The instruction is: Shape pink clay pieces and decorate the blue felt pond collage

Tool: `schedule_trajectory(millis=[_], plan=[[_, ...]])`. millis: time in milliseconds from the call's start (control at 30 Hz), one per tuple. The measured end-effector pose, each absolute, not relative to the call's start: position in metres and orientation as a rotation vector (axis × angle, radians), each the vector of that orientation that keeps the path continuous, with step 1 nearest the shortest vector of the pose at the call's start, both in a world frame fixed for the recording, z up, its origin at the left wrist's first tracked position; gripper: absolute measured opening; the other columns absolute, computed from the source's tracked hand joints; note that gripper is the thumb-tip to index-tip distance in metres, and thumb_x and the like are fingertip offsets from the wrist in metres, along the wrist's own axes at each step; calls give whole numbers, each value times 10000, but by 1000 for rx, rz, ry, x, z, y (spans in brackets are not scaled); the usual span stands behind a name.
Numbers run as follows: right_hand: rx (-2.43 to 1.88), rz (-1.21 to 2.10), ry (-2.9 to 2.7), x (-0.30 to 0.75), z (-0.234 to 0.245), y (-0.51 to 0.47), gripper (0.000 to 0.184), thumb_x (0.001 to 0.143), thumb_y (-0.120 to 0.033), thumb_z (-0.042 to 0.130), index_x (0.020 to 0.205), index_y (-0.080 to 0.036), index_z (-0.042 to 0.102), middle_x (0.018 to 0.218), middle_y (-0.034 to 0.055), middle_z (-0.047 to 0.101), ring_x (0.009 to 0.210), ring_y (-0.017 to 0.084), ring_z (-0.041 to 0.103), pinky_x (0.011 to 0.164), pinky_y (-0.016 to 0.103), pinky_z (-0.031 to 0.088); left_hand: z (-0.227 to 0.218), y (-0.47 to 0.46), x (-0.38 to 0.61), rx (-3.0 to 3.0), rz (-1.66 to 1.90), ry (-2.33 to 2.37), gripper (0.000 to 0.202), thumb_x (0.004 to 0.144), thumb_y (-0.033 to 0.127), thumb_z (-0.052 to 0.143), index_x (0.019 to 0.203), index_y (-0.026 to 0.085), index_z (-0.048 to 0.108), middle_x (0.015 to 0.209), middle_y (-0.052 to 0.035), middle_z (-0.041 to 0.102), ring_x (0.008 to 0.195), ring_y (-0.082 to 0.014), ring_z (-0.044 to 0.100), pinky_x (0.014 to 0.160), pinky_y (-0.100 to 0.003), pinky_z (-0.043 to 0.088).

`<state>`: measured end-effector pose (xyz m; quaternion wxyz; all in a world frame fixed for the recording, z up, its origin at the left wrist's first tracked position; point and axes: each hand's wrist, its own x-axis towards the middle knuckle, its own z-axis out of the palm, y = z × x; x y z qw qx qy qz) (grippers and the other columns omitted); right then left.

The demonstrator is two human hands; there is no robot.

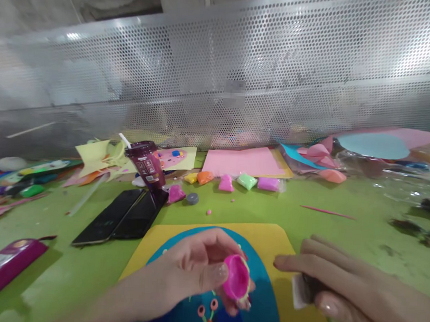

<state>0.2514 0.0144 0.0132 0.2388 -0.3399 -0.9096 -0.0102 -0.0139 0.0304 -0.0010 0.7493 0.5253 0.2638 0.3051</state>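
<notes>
Over the blue oval (268, 303) on a yellow sheet (279, 241), my left hand (191, 270) grips a small hollow pink clay cup (236, 277) between thumb and fingers. The cup's opening faces right, and its rim looks pale yellow in part. My right hand (352, 288) hovers at the sheet's right side, index finger stretched out. Between its thumb and fingers is a small object with a whitish flat end (299, 291) and a dark part; its kind is unclear. Small clay flowers (207, 309) decorate the blue oval below my left hand.
Behind the sheet lie several clay packets (247, 181), a grey cap (192, 198) and pink paper (242, 161). A purple drink cup (146, 164) stands by two dark phones (121, 218). A magenta tool (9, 265) is left; a pink stick (327, 212) lies right.
</notes>
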Motion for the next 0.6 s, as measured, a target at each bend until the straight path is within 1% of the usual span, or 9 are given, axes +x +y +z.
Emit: schedule_trajectory(millis=[100, 200, 267, 333, 433, 600], plan=[[-837, -95, -2537, 238, 16, 18, 307, 1004, -373, 222, 1114, -271, 490, 938, -19, 643, 828, 147, 612, 599, 204, 504, 0, 24, -5, 1048, 622, 573, 317, 753, 405, 662, 922, 157, 560, 852, -66, 666, 686, -128, 640, 614, -228, 492], [-780, -208, -2443, 230, 14, 18, 293, 1005, -345, 254, 959, -214, 511, 780, 11, 632, 692, 174, 597, 536, 260, 458, 2, 20, 2, 1012, 547, 632, 305, 770, 408, 643, 904, 146, 567, 801, -57, 662, 644, -103, 623, 585, -190, 460], [-727, -248, -2419, 228, 12, 15, 285, 1007, -301, 271, 899, -192, 511, 712, 14, 613, 613, 164, 579, 502, 266, 423, 2, 18, 4, 1010, 506, 669, 320, 769, 429, 635, 898, 142, 574, 775, -49, 659, 633, -86, 601, 594, -176, 439], [-730, -276, -2415, 227, 11, 13, 303, 1012, -265, 245, 880, -183, 504, 719, 25, 617, 608, 161, 584, 494, 267, 408, 2, 16, 4, 1024, 511, 685, 352, 757, 459, 635, 900, 142, 578, 761, -39, 652, 633, -83, 586, 606, -176, 432], [-773, -326, -2425, 227, 9, 11, 317, 1014, -243, 224, 856, -182, 492, 775, 43, 628, 609, 159, 592, 495, 270, 406, 1, 14, 5, 1038, 528, 686, 333, 791, 455, 596, 927, 152, 560, 760, -26, 637, 636, -90, 597, 603, -188, 445], [-767, -341, -2438, 227, 6, 12, 270, 1013, -229, 254, 916, -157, 496, 801, 53, 630, 560, 143, 573, 461, 272, 381, 3, 14, 5, 1087, 510, 714, 318, 815, 450, 566, 923, 152, 538, 771, -23, 648, 598, -69, 595, 556, -158, 436]])
